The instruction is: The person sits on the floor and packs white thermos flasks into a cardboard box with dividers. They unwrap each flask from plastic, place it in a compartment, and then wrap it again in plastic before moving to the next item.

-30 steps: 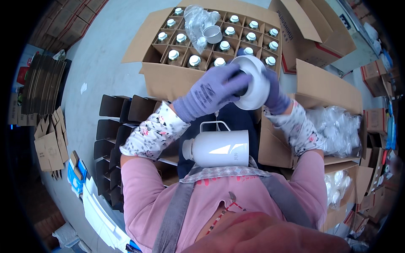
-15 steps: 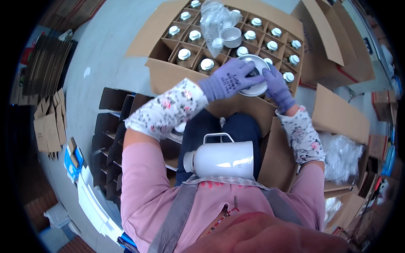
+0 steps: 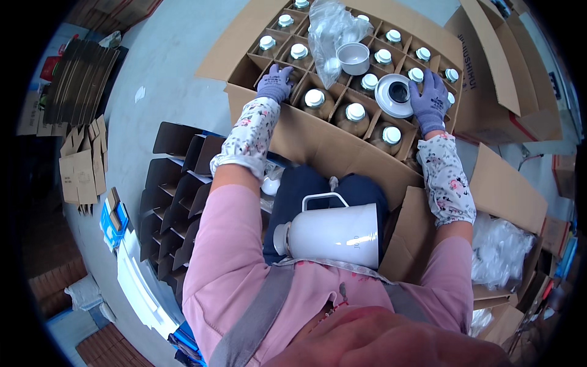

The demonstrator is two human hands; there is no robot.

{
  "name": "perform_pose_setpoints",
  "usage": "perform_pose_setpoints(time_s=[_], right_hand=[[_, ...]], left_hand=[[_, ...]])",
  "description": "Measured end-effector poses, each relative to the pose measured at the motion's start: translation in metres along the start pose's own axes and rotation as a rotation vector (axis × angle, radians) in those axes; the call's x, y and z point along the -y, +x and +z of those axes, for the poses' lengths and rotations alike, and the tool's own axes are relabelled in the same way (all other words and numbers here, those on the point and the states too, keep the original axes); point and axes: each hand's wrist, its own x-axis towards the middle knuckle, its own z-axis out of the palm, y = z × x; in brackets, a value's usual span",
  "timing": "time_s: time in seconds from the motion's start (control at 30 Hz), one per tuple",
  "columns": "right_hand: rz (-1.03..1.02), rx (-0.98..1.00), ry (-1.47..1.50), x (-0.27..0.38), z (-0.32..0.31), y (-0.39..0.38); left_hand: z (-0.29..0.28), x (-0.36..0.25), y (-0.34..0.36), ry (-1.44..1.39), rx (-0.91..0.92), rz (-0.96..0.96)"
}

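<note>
A cardboard box [image 3: 342,144] in front of me is divided into cells holding clear bottles with white caps [image 3: 314,98]. My left hand [image 3: 274,84] reaches into the front left of the box, fingers curled over the top of a bottle [image 3: 295,77] whose cap is hidden. My right hand [image 3: 430,100] lies over the right side with fingers apart, its thumb at the edge of a white round part with a black ring [image 3: 393,96], which rests among the bottle tops. Across my lap lies a white handled jug [image 3: 336,235].
A clear plastic bag [image 3: 327,43] and a translucent cup [image 3: 353,59] lie on the bottles. Dark cardboard dividers [image 3: 168,211] stand at left. Open boxes [image 3: 489,73] are at far right, another with plastic bags [image 3: 498,251] nearer. Flattened cardboard [image 3: 76,92] leans at far left.
My hands have moved apart from the white round part they held together. The left went left to a bottle; the right stays beside the part. The view has shifted slightly.
</note>
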Motion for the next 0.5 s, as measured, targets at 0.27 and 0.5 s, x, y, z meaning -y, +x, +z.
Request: perform_pose_setpoints(time_s=[0.27, 0.5], right_hand=[[-0.052, 0.120, 0.830, 0.060, -0.064, -0.060], [0.312, 0.709, 2.004, 0.146, -0.134, -0.118]], left_hand=[[-0.141, -0.014, -0.079, -0.234, -0.526, 0.199], [-0.166, -0.078, -0.260, -0.826, -0.691, 0.609]])
